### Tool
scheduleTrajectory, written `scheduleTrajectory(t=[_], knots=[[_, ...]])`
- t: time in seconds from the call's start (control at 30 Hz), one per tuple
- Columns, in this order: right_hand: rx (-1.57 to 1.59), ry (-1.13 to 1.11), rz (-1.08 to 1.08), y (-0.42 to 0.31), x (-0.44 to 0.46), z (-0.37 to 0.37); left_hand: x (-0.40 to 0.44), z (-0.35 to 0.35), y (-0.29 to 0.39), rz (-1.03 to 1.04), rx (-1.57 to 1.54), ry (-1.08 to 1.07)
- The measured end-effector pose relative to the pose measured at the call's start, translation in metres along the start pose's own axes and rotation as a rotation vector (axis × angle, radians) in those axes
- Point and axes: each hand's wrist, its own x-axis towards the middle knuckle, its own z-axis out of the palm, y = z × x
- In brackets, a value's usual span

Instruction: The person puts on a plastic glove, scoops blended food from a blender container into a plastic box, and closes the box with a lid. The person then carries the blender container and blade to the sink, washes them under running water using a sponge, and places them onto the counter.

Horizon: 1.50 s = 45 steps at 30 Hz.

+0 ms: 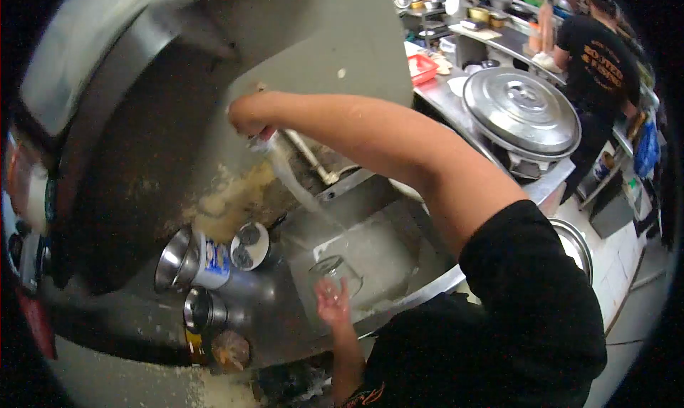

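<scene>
My left hand (332,301) is at the near side of the sink, its fingers around the lower end of a clear glass mug (335,267) that is tilted over the basin. My right arm reaches across to the wall behind the sink. There my right hand (249,114) is closed, bent down at the wrist, beside the faucet (310,155). Something small, partly pink, shows under its fingers, too hidden to name. A pale stream of water (298,187) runs from below that hand into the metal sink (388,255).
Left of the sink, metal bowls (177,258), a white-and-blue tub (212,262), a white dish with dark scrubbers (249,246) and a metal container (203,308) stand on the ledge. Rightward is a large lidded pot (524,112). A co-worker (602,59) stands beyond it.
</scene>
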Motion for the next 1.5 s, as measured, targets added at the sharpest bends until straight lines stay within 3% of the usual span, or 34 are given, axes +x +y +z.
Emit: scheduleTrajectory(t=[0.07, 0.13, 0.33, 0.37, 0.47, 0.53, 0.63, 0.67, 0.73, 0.77, 0.83, 0.87, 0.9, 0.93, 0.97, 1.03, 1.1, 1.13, 1.2, 1.27, 1.3, 1.37, 1.4, 1.43, 1.47, 1.5], knots=[[-0.56, -0.076, -0.203, -0.022, -0.032, -0.021, -0.018, 0.033, 0.001, 0.083, 0.111, 0.164], [-0.648, -0.027, -0.261, -0.026, -0.048, -0.018, -0.029, 0.051, -0.002, 0.135, 0.151, 0.169], [-0.346, 0.27, -0.007, -0.029, -0.054, 0.013, -0.029, 0.064, -0.012, 0.131, 0.216, 0.091], [-0.081, 0.108, 0.093, -0.025, -0.062, 0.009, -0.032, 0.064, -0.015, 0.131, 0.214, 0.091], [0.28, 0.293, 0.263, -0.018, -0.065, 0.03, -0.034, 0.086, -0.028, 0.0, -0.109, 0.123], [0.265, 0.253, 0.163, -0.022, -0.068, 0.027, -0.029, 0.101, -0.035, -0.188, -0.317, 0.02], [0.505, 0.259, 0.142, -0.037, -0.145, 0.044, -0.037, 0.101, -0.036, -0.202, -0.078, -0.178], [0.186, 0.389, 0.109, -0.031, -0.16, 0.068, -0.03, 0.102, -0.047, -0.173, 0.08, -0.264], [0.072, 0.341, 0.135, -0.036, -0.281, 0.085, -0.031, 0.105, -0.057, -0.134, 0.043, -0.137], [0.038, 0.356, 0.194, -0.039, -0.336, 0.098, -0.046, 0.13, -0.07, -0.172, 0.049, -0.229], [0.265, 0.282, 0.417, -0.031, -0.43, 0.127, -0.06, 0.148, -0.097, -0.294, 0.071, -0.495], [0.303, 0.454, 0.447, -0.018, -0.477, 0.155, -0.064, 0.16, -0.113, -0.335, 0.077, -0.644], [0.375, 0.534, 0.594, -0.005, -0.515, 0.185, -0.087, 0.177, -0.131, -0.354, 0.028, -0.411], [0.457, 0.626, 0.735, 0.007, -0.554, 0.213, -0.101, 0.182, -0.155, -0.427, -0.054, -0.423], [0.796, 0.506, 0.813, 0.027, -0.591, 0.239, -0.114, 0.187, -0.179, -0.499, -0.132, -0.438], [1.747, 0.695, 1.013, -0.024, -0.648, 0.26, -0.148, 0.204, -0.221, -0.651, -0.199, -0.461], [2.253, 0.752, 0.826, -0.04, -0.694, 0.286, -0.188, 0.219, -0.268, -0.883, -0.239, -0.55], [2.402, 0.791, 0.643, -0.052, -0.719, 0.28, -0.213, 0.217, -0.289, -0.964, -0.23, -0.474], [2.37, 1.118, 0.682, -0.053, -0.771, 0.266, -0.262, 0.208, -0.337, -1.13, -0.166, -0.41], [2.178, 1.236, 1.005, -0.032, -0.855, 0.279, -0.315, 0.211, -0.386, -1.311, -0.136, -0.38], [2.144, 1.117, 0.806, -0.024, -0.907, 0.294, -0.342, 0.218, -0.414, -1.398, -0.163, -0.339], [1.923, 1.32, 1.11, -0.007, -0.992, 0.317, -0.387, 0.224, -0.474, -1.566, -0.203, -0.336], [1.756, 1.408, 0.943, -0.003, -1.042, 0.336, -0.412, 0.224, -0.51, -1.645, -0.229, -0.374], [1.561, 1.359, 1.193, -0.013, -1.086, 0.322, -0.436, 0.24, -0.535, -1.607, 0.081, -0.408], [1.424, 1.331, 1.25, -0.016, -1.128, 0.317, -0.462, 0.269, -0.562, -1.665, 0.031, -0.476], [1.053, 1.086, 1.459, -0.023, -1.169, 0.306, -0.474, 0.271, -0.599, -1.742, -0.066, -0.498]])
